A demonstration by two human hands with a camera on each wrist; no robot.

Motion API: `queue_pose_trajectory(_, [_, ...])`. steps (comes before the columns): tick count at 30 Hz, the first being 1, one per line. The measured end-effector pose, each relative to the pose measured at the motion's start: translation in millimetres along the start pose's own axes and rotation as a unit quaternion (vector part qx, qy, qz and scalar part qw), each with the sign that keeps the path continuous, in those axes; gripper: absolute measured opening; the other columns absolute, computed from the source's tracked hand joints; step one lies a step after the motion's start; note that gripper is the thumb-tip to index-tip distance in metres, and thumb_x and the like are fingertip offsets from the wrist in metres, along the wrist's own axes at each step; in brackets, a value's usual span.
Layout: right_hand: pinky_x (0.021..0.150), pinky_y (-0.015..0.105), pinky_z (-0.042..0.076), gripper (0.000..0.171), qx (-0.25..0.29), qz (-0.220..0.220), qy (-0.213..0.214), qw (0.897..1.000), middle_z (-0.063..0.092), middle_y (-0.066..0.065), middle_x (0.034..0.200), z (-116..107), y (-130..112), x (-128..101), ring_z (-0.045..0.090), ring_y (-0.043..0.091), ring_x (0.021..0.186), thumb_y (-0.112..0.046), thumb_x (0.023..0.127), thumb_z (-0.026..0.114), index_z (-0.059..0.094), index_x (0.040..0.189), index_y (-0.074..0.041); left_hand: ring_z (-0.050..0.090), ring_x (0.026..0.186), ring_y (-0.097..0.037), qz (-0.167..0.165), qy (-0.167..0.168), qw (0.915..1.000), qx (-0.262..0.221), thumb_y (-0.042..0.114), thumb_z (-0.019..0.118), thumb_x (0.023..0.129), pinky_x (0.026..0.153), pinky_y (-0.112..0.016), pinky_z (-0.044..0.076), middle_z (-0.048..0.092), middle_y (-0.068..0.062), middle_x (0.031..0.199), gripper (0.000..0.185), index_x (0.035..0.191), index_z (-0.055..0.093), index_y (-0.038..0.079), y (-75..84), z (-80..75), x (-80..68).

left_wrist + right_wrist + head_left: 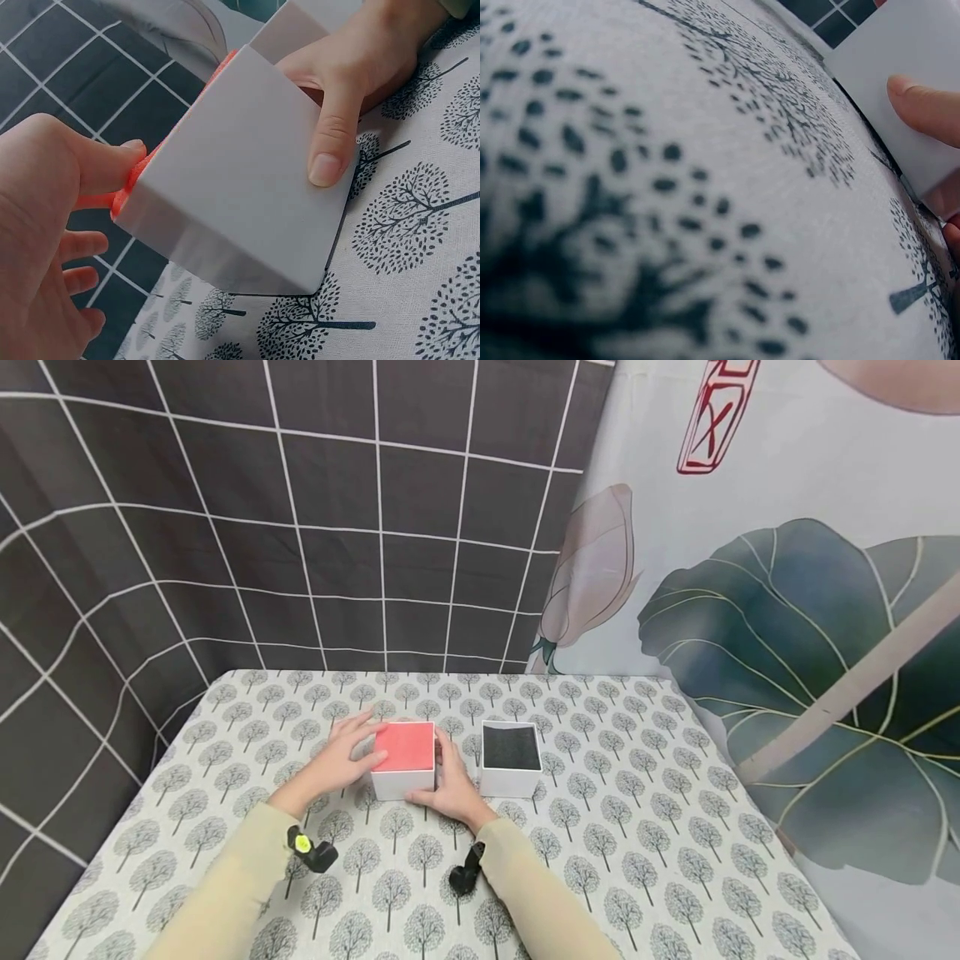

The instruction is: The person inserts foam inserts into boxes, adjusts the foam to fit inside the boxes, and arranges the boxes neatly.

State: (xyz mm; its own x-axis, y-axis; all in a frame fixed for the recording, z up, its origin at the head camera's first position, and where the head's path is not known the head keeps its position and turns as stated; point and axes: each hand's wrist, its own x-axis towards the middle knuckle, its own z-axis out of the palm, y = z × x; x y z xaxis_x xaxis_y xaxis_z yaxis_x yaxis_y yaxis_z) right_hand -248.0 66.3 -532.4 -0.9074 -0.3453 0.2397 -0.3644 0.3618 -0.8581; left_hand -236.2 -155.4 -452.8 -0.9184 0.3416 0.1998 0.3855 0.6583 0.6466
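A white box (403,787) stands on the table, filled to the rim with red, soft-looking material (406,747) that could be folded cloth. My right hand (456,787) holds this box at its right side, the thumb lying across the front face in the left wrist view. At the box's left edge, my left hand (347,756) touches the red material with thumb and forefinger, which stand apart in the head view. Its other fingers hang loosely beside the box. To the right sits a second white box (512,783) with black material (511,747) inside, touched by neither hand.
A cloth printed with trees (420,910) covers the table. Behind it hangs a dark curtain (322,560) with a white grid, and at the right a pale curtain (645,635) with leaf and flower prints. Each wrist carries a small black camera (467,872).
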Motion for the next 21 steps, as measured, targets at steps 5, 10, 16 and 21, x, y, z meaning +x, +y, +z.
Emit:
queue_pose_trajectory(5, [0.1,0.042,0.037,0.121,0.004,0.0,0.005,1.0,0.037,0.004,0.135,-0.1,-0.6,0.3,0.045,0.017,0.116,-0.027,0.058,0.088,0.008,0.149,-0.026,0.015,0.133,-0.044,-0.018,-0.014,0.9995,0.023,0.038,0.058,0.09,0.094,-0.075,0.02,0.026,-0.02,0.147,0.056,0.136,0.046,0.008,1.0,0.8,0.3])
queue_pose_trajectory(10, [0.097,0.042,0.04,0.121,0.009,0.004,0.004,1.0,0.037,0.004,0.134,0.0,-0.2,0.7,0.046,0.017,0.116,-0.026,0.058,0.088,0.009,0.149,-0.028,0.015,0.133,-0.044,-0.045,-0.034,0.998,0.029,0.04,0.054,0.091,0.096,-0.074,0.017,0.027,-0.02,0.147,0.057,0.137,0.045,0.008,3.1,2.2,0.2])
queue_pose_trajectory(16, [0.099,0.043,0.039,0.122,0.011,0.006,0.002,1.0,0.037,0.005,0.134,0.1,-0.5,0.3,0.046,0.018,0.117,-0.027,0.058,0.088,0.008,0.149,-0.028,0.016,0.133,-0.045,-0.058,-0.036,0.9974,0.023,0.038,0.053,0.092,0.096,-0.073,0.017,0.025,-0.021,0.147,0.056,0.138,0.044,0.008,4.9,4.8,-1.4])
queue_pose_trajectory(21, [0.101,0.044,0.036,0.122,0.004,0.007,-0.002,1.0,0.036,0.005,0.137,-0.4,-1.1,0.2,0.044,0.018,0.119,-0.027,0.058,0.087,0.007,0.15,-0.024,0.016,0.132,-0.047,-0.07,-0.04,0.9958,0.043,0.038,0.053,0.092,0.096,-0.073,0.019,0.025,-0.024,0.146,0.056,0.138,0.043,0.009,8.2,4.6,-1.2])
